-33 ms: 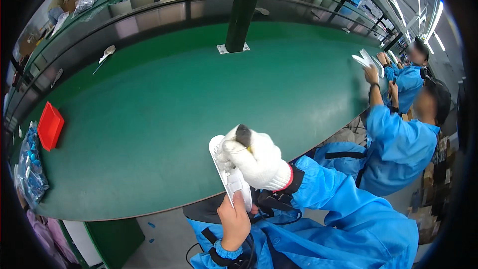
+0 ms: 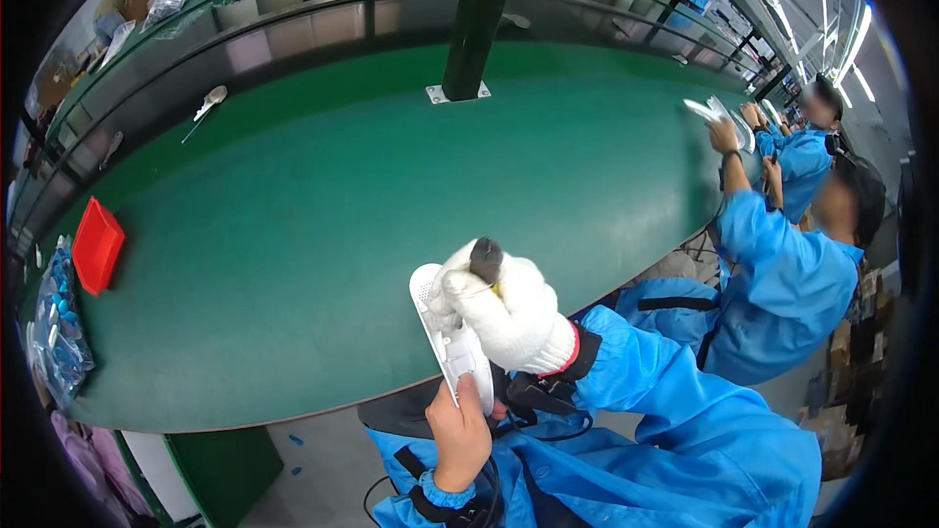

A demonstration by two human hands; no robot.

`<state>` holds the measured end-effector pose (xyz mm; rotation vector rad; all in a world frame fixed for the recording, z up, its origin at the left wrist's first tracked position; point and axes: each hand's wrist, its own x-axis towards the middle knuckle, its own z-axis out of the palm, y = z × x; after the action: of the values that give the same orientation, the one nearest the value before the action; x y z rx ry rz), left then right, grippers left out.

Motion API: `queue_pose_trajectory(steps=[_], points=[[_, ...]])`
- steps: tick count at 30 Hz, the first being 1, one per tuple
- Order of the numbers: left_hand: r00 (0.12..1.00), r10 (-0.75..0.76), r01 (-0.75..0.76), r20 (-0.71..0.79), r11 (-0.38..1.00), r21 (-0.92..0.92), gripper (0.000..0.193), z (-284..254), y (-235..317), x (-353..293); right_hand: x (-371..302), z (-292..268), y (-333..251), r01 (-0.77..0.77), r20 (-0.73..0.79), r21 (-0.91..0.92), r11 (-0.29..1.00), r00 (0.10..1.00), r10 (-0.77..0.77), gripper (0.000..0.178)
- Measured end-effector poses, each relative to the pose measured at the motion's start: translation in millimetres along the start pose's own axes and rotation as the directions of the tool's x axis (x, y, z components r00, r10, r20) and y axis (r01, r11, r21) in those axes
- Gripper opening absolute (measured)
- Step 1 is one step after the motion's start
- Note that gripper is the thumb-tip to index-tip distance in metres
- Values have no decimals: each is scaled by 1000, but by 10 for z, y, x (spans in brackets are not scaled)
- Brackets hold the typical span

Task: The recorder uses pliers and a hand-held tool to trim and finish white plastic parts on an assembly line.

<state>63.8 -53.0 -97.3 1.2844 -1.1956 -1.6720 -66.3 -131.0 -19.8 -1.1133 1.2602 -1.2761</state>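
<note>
My left hand, bare, is closed on the lower end of a long white plastic housing, thumb on top. The housing slants up and left past the bench's front edge, and small holes dot its rounded far end. In a white knit glove, my right hand is closed round a dark-handled tool over the housing's upper part. The rounded handle end sticks out above the fist, with a bit of yellow beside it. The glove hides the tool's working end.
A red tray and a clear bag of blue pieces lie at the left of the green bench. A green post rises at the back. At right, a co-worker holds white parts.
The handle end in my right fist has tipped slightly up and right. My left hand and the housing stay nearly still. The co-worker's hand and white part have shifted slightly.
</note>
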Motion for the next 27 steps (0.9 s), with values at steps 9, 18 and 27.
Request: queue_pose_trajectory(steps=[9, 18, 27], points=[[1000, -21, 21, 5, 1000, 17, 35, -24, 15, -21, 19, 20, -75, 61, -141, 155, 986, 989, -39, 19], [983, 169, -149, -71, 963, 224, 30, -18, 28, -22, -41, 126, 58, 123, -165, -96, 988, 977, -138, 25], [996, 71, -63, -50, 988, 140, 31, -22, 105, -38, -28, 148, 34, 173, -73, -218, 961, 978, -193, 21]])
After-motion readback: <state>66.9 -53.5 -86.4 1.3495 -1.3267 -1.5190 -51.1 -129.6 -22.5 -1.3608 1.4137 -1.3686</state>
